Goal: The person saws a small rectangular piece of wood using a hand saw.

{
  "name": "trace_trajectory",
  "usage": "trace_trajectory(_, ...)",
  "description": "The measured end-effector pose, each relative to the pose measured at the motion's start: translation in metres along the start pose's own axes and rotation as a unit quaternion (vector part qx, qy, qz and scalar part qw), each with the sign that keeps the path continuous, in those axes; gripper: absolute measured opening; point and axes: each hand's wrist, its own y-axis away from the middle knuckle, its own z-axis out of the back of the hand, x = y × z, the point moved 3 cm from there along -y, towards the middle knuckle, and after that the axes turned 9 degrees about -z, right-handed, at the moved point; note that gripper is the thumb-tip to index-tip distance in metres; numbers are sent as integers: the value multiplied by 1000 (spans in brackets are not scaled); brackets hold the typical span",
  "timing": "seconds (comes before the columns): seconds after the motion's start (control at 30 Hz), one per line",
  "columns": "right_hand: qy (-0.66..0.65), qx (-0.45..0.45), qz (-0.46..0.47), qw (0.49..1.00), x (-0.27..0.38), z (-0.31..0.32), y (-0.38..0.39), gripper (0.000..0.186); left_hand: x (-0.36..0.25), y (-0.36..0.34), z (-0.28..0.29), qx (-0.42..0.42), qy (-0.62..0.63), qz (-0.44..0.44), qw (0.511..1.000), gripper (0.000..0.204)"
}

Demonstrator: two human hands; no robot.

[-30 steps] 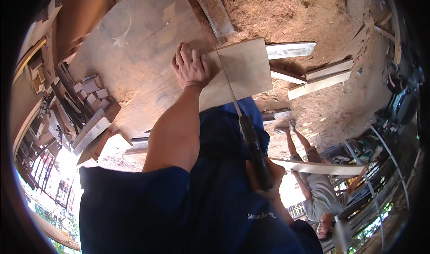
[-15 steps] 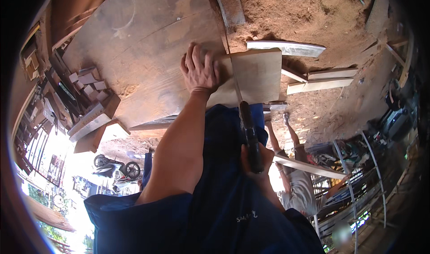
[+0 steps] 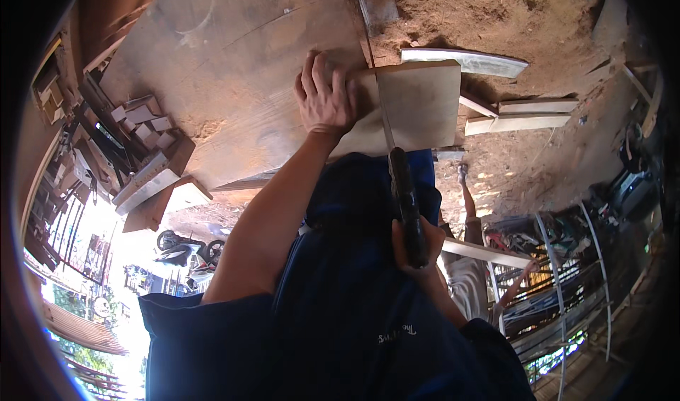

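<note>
My left hand (image 3: 327, 100) presses on a pale wooden board (image 3: 418, 107) with its fingers spread and slightly bent. The board lies at the edge of a large, dusty plywood sheet (image 3: 219, 75), over my dark blue clothing. Just right of those fingers, a hand saw (image 3: 402, 181) crosses the board, its thin blade running away from me. My right hand (image 3: 413, 244) grips the saw's black handle below the board's near edge.
Wood offcuts (image 3: 142, 125) pile up at left. Loose planks (image 3: 517, 121) lie on sawdust-strewn ground (image 3: 482, 19) at right. A co-worker (image 3: 464, 288) carries a long board (image 3: 489, 252) at lower right, beside metal frames. Parked motorbikes (image 3: 188, 252) show at lower left.
Since a second ago the saw has slid forward along the board, its handle now nearer the board's edge. The co-worker has moved and is more hidden behind me. The view has shifted somewhat.
</note>
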Motion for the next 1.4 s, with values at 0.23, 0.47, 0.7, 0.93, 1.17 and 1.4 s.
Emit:
trace_trajectory(0.23, -14, -5, 6, 1000, 6, -7, 0, 17, 1, 3, -4, -1, 18, 5, 1000, 33)
trace_trajectory(0.47, -12, -15, 1, 1000, 10, -13, -8, 14, 4, 5, -4, 14, 8, -7, 1000, 34)
trace_trajectory(0.7, -49, -21, 0, 999, 13, -15, -32, 16, 4, 5, -9, 35, -12, -5, 999, 36)
trace_trajectory(0.93, -51, 3, -8, 999, 22, -10, -52, 20, 3, 4, -8, 41, -10, 0, 999, 37)
trace_trajectory(1.17, -40, 28, -28, 998, 24, -8, -59, 18, 3, 2, -7, 40, -1, 2, 999, 37)
trace_trajectory(1.4, -10, 60, -61, 996, 31, -9, -66, 12, 4, -6, -4, 33, 8, 0, 999, 36)
